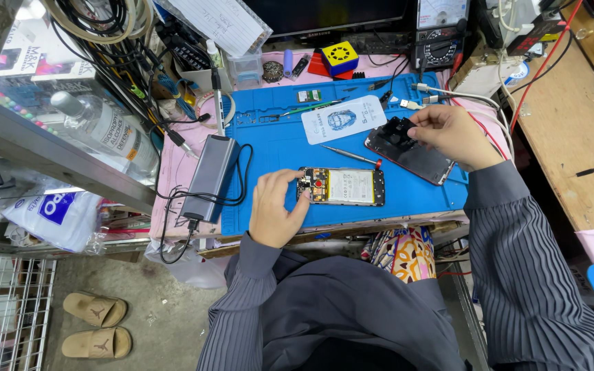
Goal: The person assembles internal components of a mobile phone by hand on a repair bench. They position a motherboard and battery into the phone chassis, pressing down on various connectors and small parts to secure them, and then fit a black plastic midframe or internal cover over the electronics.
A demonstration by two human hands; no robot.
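Far L on the floor a pair of tan sandals is lying by a white wire rack, w/ a white plastic bag sitting above them under the metal shelf edge. A clear bottle is lying tilted on that shelf, tangled black cables hanging just behind it. Next, a grey power bank is resting at the L edge of the blue work mat, its black cord looping round it. The left hand is pressing down on the L end of the opened phone, fingers together & touching the circuit-board part; the phone is lying flat near the mat's front edge, back off, battery showing. Just above it a thin screwdriver w/ a red tip is lying on the mat, & a pale oval card is sitting behind that. To the R, the right hand is pinching a small black part, thumb & fingers closed on it, over a detached phone panel lying tilted at the mat's R side. A yellow-and-blue cube is sitting at the back, & a wooden bench is running along the far R.
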